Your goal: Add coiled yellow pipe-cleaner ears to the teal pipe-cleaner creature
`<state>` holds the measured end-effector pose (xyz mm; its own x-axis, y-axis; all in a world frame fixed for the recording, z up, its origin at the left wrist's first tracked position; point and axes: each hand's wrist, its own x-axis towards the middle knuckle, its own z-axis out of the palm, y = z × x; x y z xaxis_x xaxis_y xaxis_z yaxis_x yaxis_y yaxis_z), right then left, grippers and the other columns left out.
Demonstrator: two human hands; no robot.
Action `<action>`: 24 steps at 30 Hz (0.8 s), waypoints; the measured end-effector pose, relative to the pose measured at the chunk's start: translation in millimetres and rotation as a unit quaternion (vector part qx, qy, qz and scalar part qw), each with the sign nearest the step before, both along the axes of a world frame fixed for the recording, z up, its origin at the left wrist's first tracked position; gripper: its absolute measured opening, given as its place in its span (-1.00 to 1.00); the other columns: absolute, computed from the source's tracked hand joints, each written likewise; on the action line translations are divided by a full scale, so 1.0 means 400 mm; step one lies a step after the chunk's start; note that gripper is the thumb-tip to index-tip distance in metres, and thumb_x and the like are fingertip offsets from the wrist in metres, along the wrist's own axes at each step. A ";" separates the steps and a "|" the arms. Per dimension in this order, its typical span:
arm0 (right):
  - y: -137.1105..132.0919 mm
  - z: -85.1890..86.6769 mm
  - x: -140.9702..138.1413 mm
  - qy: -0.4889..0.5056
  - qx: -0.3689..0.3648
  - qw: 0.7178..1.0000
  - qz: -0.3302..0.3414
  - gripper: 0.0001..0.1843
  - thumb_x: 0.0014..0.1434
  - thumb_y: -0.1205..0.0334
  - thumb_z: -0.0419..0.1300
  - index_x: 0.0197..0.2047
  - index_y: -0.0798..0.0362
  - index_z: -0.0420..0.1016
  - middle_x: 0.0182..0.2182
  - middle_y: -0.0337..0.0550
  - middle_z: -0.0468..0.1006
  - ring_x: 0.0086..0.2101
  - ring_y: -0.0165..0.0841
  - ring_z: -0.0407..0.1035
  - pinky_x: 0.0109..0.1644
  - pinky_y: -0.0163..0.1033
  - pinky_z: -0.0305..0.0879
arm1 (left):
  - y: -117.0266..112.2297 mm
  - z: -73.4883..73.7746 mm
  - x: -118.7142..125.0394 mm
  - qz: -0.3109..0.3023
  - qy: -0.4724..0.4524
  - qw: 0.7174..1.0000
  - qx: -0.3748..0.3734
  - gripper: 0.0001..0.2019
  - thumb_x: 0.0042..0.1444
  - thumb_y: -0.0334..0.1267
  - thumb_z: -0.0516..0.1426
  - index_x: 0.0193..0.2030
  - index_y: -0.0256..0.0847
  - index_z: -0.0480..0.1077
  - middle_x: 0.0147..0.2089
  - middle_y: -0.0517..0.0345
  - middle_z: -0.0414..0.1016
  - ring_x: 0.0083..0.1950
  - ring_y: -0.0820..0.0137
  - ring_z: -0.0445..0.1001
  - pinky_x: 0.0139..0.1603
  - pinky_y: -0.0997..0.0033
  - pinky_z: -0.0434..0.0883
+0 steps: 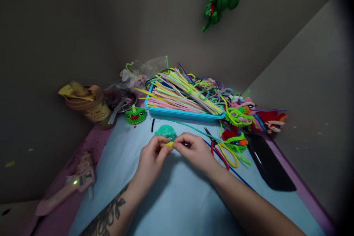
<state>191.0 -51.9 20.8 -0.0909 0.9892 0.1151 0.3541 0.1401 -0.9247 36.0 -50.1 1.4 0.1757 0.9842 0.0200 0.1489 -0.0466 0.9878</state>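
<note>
Both my hands meet over the light blue table cover [171, 195]. My left hand [152, 155] and my right hand [193, 149] are closed in a pinch on a small yellow pipe-cleaner piece [170, 145] held between their fingertips. Just behind the fingers lies a teal fuzzy pipe-cleaner figure [166, 131] on the cover. A teal pipe cleaner [193, 128] runs from there to the right.
A blue tray [182, 113] heaped with pastel pipe cleaners stands behind. A green frog figure [135, 114] and a brown cup [92, 105] are at left, a pink glue gun [72, 184] at the near left. Red-handled pliers [218, 151], colourful figures and a black object [269, 166] lie right.
</note>
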 end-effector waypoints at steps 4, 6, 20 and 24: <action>-0.005 -0.003 -0.011 0.000 -0.008 1.000 -0.002 -0.88 0.05 0.31 0.16 -0.50 0.09 0.45 -0.52 -0.24 0.44 -0.43 -0.40 0.32 -0.35 -0.34 0.21 | -0.004 -0.005 0.001 0.010 0.004 1.000 0.016 -0.87 0.04 -0.22 0.16 -0.28 -0.20 0.35 -0.46 0.24 0.42 -0.43 0.45 0.38 -0.39 0.49 0.29; -0.007 -0.009 -0.016 0.016 -0.007 1.000 -0.017 -0.87 0.04 0.31 0.15 -0.52 0.09 0.42 -0.54 -0.26 0.41 -0.44 -0.41 0.29 -0.36 -0.34 0.20 | -0.004 -0.003 0.004 0.016 -0.023 1.000 -0.001 -0.84 0.02 -0.21 0.18 -0.28 -0.20 0.35 -0.48 0.25 0.41 -0.44 0.45 0.39 -0.38 0.49 0.31; 0.020 -0.017 0.031 0.140 -0.071 0.987 0.023 -0.83 0.07 0.18 0.16 -0.48 0.08 0.34 -0.64 -0.38 0.19 -0.62 -0.53 0.03 -0.53 -0.39 0.02 | 0.021 0.027 -0.012 -0.080 -0.001 0.994 -0.071 -0.69 0.04 -0.04 0.11 -0.48 -0.26 0.43 -0.54 0.20 0.37 -0.55 0.48 0.28 -0.55 0.54 0.22; 0.021 -0.017 0.025 0.150 -0.080 0.985 0.027 -0.78 0.04 0.14 0.20 -0.50 0.09 0.34 -0.65 -0.38 0.19 -0.63 -0.53 0.02 -0.56 -0.39 -0.02 | 0.015 0.032 -0.009 -0.077 0.037 0.995 -0.052 -0.67 0.07 -0.06 0.08 -0.56 -0.25 0.40 -0.61 0.23 0.31 -0.57 0.49 0.23 -0.56 0.53 0.15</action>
<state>201.1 -43.6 13.9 -0.1293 0.9915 -0.0115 0.0569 -0.0042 -0.9984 32.3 -44.0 14.1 0.3222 0.9415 -0.0988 0.2201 0.0270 0.9751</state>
